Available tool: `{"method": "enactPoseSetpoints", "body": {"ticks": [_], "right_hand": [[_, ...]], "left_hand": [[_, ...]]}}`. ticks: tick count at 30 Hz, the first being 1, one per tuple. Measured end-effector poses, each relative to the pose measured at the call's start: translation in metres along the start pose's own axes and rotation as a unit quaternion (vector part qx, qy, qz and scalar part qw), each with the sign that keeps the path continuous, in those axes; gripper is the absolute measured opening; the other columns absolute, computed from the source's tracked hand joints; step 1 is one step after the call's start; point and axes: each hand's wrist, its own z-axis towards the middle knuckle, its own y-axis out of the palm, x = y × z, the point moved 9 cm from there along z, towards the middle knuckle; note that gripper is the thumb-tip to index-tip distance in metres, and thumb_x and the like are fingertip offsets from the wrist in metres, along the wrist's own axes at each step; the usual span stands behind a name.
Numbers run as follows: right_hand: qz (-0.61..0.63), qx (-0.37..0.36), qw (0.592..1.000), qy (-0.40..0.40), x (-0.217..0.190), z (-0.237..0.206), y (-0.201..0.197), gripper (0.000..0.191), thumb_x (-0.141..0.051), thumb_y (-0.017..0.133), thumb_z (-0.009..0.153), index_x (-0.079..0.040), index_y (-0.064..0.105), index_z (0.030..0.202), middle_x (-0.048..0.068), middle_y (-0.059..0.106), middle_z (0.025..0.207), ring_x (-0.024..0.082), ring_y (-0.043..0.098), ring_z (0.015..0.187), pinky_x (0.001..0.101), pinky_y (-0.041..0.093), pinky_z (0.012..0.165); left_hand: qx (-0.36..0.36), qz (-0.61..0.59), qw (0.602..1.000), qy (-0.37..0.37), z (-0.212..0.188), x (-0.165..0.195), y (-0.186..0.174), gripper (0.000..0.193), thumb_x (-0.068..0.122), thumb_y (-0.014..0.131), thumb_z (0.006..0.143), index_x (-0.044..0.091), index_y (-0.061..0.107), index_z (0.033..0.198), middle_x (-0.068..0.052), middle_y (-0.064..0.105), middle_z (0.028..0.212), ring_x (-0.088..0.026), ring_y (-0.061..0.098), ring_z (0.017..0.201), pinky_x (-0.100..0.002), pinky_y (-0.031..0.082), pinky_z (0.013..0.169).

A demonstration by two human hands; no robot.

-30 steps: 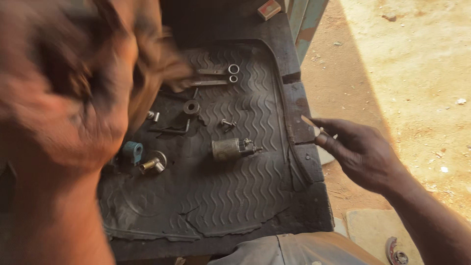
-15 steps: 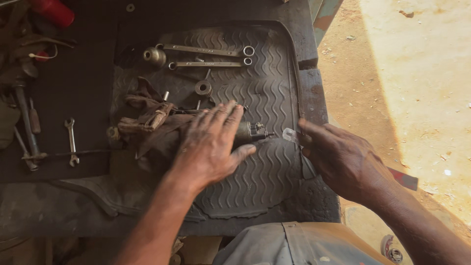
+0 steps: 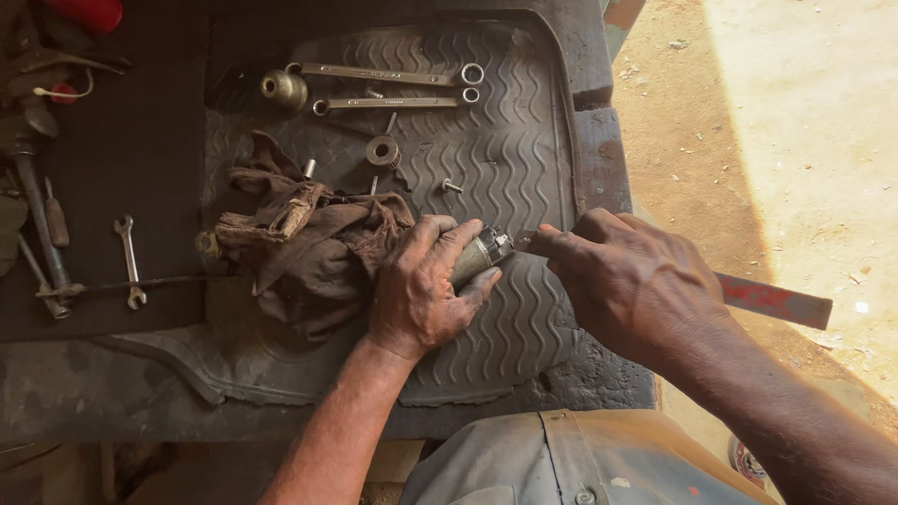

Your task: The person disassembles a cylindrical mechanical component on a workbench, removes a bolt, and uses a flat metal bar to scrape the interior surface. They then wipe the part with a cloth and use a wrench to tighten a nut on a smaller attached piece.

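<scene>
Small metal cylinder (image 3: 479, 254) pinned to ribbed rubber mat (image 3: 524, 159) by clenched left hand (image 3: 421, 285), steadying it; right hand (image 3: 631, 281) grips flat blade (image 3: 772, 299), tip at cylinder's end.

Both forearms are bare to the picture's edge, the left hand (image 3: 418, 290) and right hand (image 3: 629, 281) ungloved and grimy, above grey cloth trousers (image 3: 571, 463) with a button.
</scene>
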Motion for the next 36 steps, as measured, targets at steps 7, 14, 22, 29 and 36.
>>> {"method": "enactPoseSetpoints", "body": {"ticks": [7,14,22,29,36], "right_hand": [[-0.030,0.056,0.996,-0.058,-0.018,0.001,-0.011,0.050,-0.017,0.054,0.088,-0.028,0.064,0.136,0.010,0.060,0.085,0.025,0.063,0.069,0.0423,0.056,0.055],[-0.059,0.022,0.996,-0.058,-0.026,0.010,-0.003,0.048,-0.016,0.050,0.095,-0.020,0.061,0.141,0.014,0.063,0.098,0.027,0.066,0.072,0.0405,0.058,0.057],[-0.044,0.071,0.995,-0.059,-0.027,0.003,-0.010,0.040,-0.018,0.052,0.092,-0.020,0.064,0.130,0.013,0.063,0.091,0.028,0.066,0.078,0.0434,0.056,0.060],[-0.040,-0.005,0.999,-0.028,-0.026,-0.004,0.000,0.045,-0.020,0.043,0.100,-0.025,0.060,0.141,0.013,0.063,0.094,0.025,0.065,0.071,0.0409,0.057,0.059],[-0.057,-0.049,0.997,0.003,-0.020,-0.007,0.012,0.044,-0.019,0.038,0.104,-0.025,0.057,0.143,0.013,0.063,0.092,0.023,0.064,0.075,0.0381,0.060,0.061]], "left_hand": [[0.013,-0.008,1.000,0.000,0.002,-0.007,0.004,0.052,0.021,0.087,0.077,0.003,0.068,0.121,-0.013,0.064,0.111,-0.030,0.070,0.099,-0.039,0.061,0.084],[0.026,0.006,0.999,0.023,0.003,-0.004,0.002,0.051,0.023,0.087,0.076,0.002,0.069,0.119,-0.013,0.064,0.109,-0.031,0.070,0.097,-0.040,0.060,0.084],[0.011,-0.022,1.000,0.000,-0.001,-0.006,0.004,0.049,0.024,0.086,0.079,0.002,0.069,0.120,-0.013,0.064,0.110,-0.030,0.071,0.097,-0.040,0.061,0.081],[0.017,-0.012,1.000,0.004,-0.003,-0.002,0.002,0.048,0.024,0.086,0.079,0.002,0.070,0.118,-0.013,0.065,0.110,-0.031,0.071,0.096,-0.040,0.060,0.082],[0.038,-0.007,0.999,0.033,-0.005,0.006,-0.003,0.047,0.023,0.086,0.077,0.002,0.070,0.117,-0.014,0.064,0.107,-0.032,0.070,0.096,-0.041,0.059,0.082]]}}
